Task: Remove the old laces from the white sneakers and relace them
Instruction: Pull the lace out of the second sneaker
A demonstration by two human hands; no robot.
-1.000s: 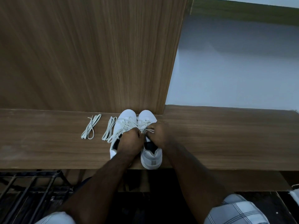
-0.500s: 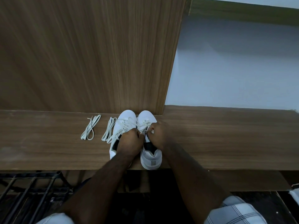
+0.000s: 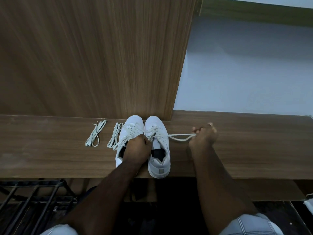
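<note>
Lace point(image 3: 180, 137) from the right sneaker point(image 3: 158, 146) now stretches out to the side, because the right hand point(image 3: 202, 135) has pulled away from the shoe and pinches the end of it. Half a second ago that hand was right on top of the shoe, beside the other hand. So the knot looks undone, and I think the old lace can start coming out of the holes next.

The left hand point(image 3: 137, 149) has stayed put, fingers curled, holding the shoe by its tongue. Both sneakers sit side by side on the wooden shelf point(image 3: 245, 150), toes to the wall, same as before. The left sneaker point(image 3: 129, 131) is still laced. Two loose lace bundles point(image 3: 105, 133) lie just beside it, unmoved.
</note>
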